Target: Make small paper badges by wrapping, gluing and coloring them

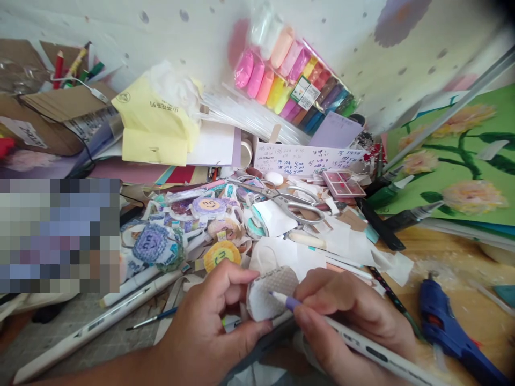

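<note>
My left hand [219, 316] grips a small white rounded piece [267, 295] with a textured face by its left and lower edges, thumb below and fingers above. Its upper edge bears a row of dark marks. In my right hand [346, 311] is a white marker [362, 343] with a purple collar, held like a pen. The marker's tip is at the face of the white piece; whether it touches I cannot tell. Just beyond lie white paper [309, 258] and a yellow round smiley piece [222, 256]. A purple smiley piece [152, 244] sits farther left.
Metal scissors [298, 206] lie on scraps behind my hands. To the right rests a blue glue gun [454, 327], near dark-bottled tubes [410, 217]. Another marker [100, 321] and a thin paintbrush [155, 317] lie left. Coloured clay packs [298, 75] stand at the back.
</note>
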`<state>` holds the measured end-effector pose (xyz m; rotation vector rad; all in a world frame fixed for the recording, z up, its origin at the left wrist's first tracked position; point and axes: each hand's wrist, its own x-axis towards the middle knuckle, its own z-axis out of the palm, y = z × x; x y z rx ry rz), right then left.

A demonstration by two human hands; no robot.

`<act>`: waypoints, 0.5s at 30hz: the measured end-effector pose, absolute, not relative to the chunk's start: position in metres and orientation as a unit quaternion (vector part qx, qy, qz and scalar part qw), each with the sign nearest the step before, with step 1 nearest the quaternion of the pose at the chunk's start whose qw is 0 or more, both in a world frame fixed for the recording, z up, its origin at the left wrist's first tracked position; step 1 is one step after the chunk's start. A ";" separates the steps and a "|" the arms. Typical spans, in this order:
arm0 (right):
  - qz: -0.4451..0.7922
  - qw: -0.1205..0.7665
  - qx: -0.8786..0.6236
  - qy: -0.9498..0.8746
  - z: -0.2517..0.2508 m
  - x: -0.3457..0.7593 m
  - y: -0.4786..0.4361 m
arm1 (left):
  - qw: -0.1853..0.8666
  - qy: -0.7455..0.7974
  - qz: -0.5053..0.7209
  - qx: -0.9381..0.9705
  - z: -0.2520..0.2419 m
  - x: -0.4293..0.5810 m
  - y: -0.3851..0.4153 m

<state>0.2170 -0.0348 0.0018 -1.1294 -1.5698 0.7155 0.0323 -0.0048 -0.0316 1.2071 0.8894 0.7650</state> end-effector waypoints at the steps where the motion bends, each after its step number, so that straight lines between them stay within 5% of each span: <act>1: 0.291 0.513 -0.467 -0.659 0.002 0.217 -0.035 | 0.667 0.390 0.342 0.535 -0.031 0.033 -0.004; 15: 0.291 0.485 -0.471 -0.677 0.005 0.217 -0.032 | 0.679 0.382 0.350 0.520 -0.030 0.035 -0.002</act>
